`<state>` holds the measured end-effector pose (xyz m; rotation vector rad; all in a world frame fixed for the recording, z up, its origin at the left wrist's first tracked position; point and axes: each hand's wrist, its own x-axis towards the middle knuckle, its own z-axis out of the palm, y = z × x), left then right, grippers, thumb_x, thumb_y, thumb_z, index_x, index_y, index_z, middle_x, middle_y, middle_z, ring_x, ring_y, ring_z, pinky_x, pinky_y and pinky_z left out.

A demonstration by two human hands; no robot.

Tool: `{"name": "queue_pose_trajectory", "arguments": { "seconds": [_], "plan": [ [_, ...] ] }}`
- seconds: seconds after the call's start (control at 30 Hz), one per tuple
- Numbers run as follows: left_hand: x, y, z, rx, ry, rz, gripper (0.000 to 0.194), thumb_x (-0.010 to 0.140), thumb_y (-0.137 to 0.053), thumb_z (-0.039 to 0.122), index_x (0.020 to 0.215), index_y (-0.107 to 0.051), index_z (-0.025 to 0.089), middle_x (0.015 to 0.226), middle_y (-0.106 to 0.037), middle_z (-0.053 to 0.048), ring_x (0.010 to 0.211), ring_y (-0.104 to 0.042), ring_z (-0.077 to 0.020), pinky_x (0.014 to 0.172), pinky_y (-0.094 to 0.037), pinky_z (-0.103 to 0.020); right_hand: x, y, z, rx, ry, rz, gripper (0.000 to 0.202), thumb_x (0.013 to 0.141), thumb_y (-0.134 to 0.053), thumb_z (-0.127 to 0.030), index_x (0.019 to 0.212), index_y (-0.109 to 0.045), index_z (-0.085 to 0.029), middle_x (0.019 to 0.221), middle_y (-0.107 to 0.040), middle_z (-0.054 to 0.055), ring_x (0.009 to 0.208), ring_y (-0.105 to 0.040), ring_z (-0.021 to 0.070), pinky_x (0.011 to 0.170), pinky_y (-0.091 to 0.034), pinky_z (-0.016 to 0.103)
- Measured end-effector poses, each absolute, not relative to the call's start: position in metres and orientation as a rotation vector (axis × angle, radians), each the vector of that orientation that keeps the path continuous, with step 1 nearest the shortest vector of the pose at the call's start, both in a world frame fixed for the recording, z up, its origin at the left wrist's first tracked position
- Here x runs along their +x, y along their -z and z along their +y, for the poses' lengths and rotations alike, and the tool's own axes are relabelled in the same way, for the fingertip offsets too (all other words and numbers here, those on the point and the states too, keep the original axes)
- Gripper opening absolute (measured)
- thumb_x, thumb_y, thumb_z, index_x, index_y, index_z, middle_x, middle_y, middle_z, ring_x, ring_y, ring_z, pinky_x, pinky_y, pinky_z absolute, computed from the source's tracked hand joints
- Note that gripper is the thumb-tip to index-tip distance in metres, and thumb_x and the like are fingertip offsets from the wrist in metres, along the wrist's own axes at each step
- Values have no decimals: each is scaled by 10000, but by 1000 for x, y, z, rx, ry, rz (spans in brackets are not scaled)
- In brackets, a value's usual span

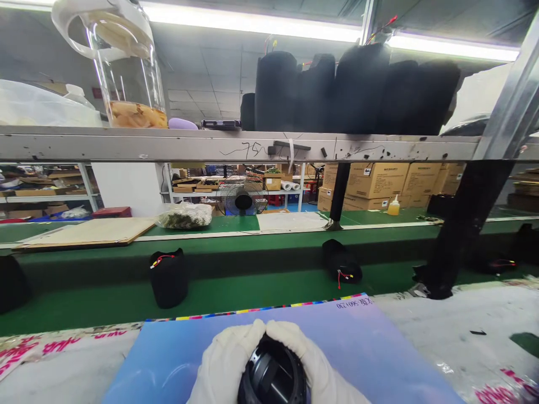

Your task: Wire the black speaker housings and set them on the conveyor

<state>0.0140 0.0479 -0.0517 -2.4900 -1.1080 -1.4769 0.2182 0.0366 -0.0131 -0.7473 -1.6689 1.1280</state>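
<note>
— Bench surface? What's seen near?
— Blue sheet (pixel 177 353) is laid on the near worktop, green belt (pixel 252 292) beyond it w/ black pouches (pixel 168 278).
— Hands?
— Black round part (pixel 273 375) is clasped at near centre btwn left hand (pixel 225 362) and right hand (pixel 314 365), gloved fingertips touching over its top.

Counts: 2 gloved hands, left hand (pixel 225 359) and right hand (pixel 314 362), on 1 round black part (pixel 273 377). 1 blue sheet (pixel 379 348) on the desk. 2 black pouches with red wires on the green belt: pouch one (pixel 168 278), pouch two (pixel 342 262). 1 fan (pixel 241 196). 1 glass jar (pixel 126 67) on the shelf. 1 yellow bottle (pixel 393 206). 1 wooden board (pixel 90 232).
</note>
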Motion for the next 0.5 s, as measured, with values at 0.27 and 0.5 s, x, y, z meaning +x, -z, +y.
{"name": "queue_pose_trajectory", "arguments": {
  "seconds": [0.27,0.5],
  "plan": [
    [20,58,57,-2427,1382,-1452,726,852,-464,191,1512,-177,290,1007,-756,-4,871,-731,-203,741,-574,-315,221,8,40,-801,-1131,-1728,309,944,-604,-321,1224,-576,-193,1256,-602,81,1051,-635,228,877,-548,430],
    [22,47,48,-2541,1462,-1212,642,827,-488,668,1369,-404,334,1207,-677,-62,1094,-645,-280,898,-515,-429,226,14,26,-901,-1125,-1697,334,987,-513,-359,1309,-546,-276,1392,-542,72,1256,-534,258,1062,-432,489]
  ]
}}
